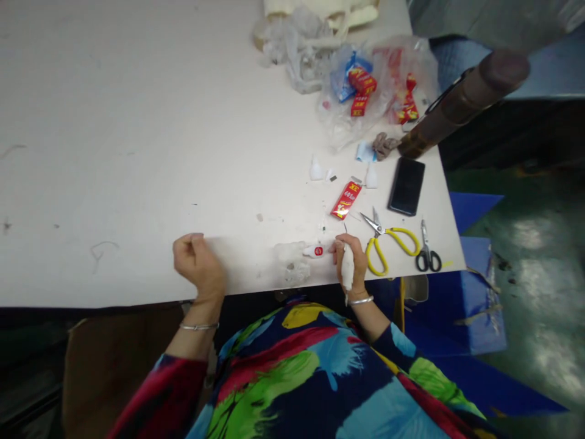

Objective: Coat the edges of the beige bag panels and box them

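My left hand point(196, 262) is a closed fist over the table near its front edge; whether anything small is inside it is hidden. In my right hand point(359, 259) is a white-wrapped tool point(348, 268) with a thin metal tip pointing away from me. Beside its fingertips lies a small white bottle with a red round label point(319, 250); I cannot tell whether they touch it. That bottle rests by a crumpled clear plastic piece point(292, 264). Right of the hand are yellow-handled scissors point(379, 230), and beyond it a red printed packet point(346, 200).
Black-handled scissors point(426, 247) and a phone point(406, 186) lie near the table's right edge. A dark brown cylinder point(457, 110) stands behind them. Plastic bags point(336, 122) with red boxes are at the back. Small white pieces point(315, 169) lie about the table point(114, 122).
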The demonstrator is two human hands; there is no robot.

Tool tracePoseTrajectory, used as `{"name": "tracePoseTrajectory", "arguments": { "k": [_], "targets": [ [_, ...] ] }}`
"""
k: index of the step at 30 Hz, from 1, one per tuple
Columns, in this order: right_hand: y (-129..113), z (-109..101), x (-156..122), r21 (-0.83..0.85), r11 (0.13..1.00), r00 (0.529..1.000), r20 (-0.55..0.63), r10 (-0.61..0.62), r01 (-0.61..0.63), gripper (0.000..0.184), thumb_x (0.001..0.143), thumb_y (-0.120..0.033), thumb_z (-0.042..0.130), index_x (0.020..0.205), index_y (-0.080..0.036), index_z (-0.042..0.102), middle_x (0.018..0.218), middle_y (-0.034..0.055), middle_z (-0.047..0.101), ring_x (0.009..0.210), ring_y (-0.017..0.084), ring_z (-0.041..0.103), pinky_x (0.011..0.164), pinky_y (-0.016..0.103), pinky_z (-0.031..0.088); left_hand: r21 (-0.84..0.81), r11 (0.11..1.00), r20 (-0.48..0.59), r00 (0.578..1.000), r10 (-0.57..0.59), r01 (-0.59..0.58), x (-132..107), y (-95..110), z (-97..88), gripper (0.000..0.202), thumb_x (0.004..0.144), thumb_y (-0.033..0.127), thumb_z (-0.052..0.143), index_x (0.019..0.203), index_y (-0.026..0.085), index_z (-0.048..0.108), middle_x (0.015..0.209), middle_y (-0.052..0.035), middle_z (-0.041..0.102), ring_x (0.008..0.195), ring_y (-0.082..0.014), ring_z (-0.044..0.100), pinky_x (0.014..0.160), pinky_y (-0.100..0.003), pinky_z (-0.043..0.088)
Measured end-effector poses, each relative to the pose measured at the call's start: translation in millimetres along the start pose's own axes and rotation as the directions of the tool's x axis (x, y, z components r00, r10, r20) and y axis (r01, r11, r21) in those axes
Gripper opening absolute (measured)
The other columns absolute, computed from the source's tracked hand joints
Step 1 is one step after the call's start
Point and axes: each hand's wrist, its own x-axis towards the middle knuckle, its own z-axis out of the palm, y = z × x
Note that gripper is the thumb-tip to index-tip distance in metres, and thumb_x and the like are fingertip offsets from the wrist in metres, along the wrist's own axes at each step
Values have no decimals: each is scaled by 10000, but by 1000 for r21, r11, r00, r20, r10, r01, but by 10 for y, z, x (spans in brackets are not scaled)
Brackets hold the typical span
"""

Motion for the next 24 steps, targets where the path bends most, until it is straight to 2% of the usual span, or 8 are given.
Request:
{"name": "tracePoseTrajectory", "arguments": {
  "k": [2,4,6,8,14,18,21,24],
  "targets": [
    [-31,3,12,33,999,1000,-12,-7,7,261,1024,-467,594,1072,-215,639,692,-25,663,487,136,588,473,270,478,13,998,-59,996,64,-63,259,214,266,91,955,181,540,979,226,615,1090,-74,698,1089,-236,654,963,-376,539],
    [-63,-5,25,53,999,1000,-20,-11,12,250,1030,-458,585,1065,-213,622,690,-33,664,482,128,577,473,259,479,59,993,-43,994,104,-101,585,411,530,234,900,90,584,1099,202,636,1245,-86,702,1224,-236,618,1104,-400,470],
    [-96,-21,37,61,998,1000,-25,-10,11,219,1031,-432,593,1045,-214,604,697,-41,671,481,116,562,482,246,480,139,988,-4,997,71,-70,886,531,739,288,913,88,590,1190,156,632,1343,-116,677,1346,-245,559,1209,-422,371],
    [-127,-39,47,61,998,1000,-29,-8,10,191,1034,-404,594,1025,-214,590,705,-45,677,486,108,558,493,237,481,214,976,62,998,31,-43,1072,562,869,330,967,177,592,1287,98,610,1420,-169,629,1397,-283,517,1237,-450,329],
    [-153,-86,31,-18,999,999,-2,-36,36,194,940,-351,753,975,-215,620,678,-49,685,523,136,621,542,265,517,325,942,137,990,43,-86,1027,487,955,422,986,361,611,1321,103,609,1525,-231,520,1472,-411,391,1217,-617,268],
    [-145,-137,19,-87,992,996,14,-88,89,223,927,-357,793,991,-224,626,860,14,777,756,196,745,708,332,598,353,932,167,986,26,-85,1016,503,985,549,973,421,634,1408,91,570,1608,-264,438,1526,-447,326,1230,-642,228],
    [-177,-183,58,-108,976,973,155,-171,189,214,936,-317,808,1056,-247,645,1035,45,804,909,220,752,812,381,615,350,935,187,982,-17,-50,1049,516,1007,627,965,427,649,1480,95,518,1680,-246,361,1581,-441,247,1264,-648,158],
    [-223,-218,115,-129,945,901,362,-238,301,270,948,-271,801,1187,-282,675,1170,67,776,1078,252,712,926,442,617,367,930,219,974,-55,-30,1065,530,1012,676,965,418,643,1516,62,481,1698,-270,322,1602,-442,207,1278,-644,117]
  ]
}}
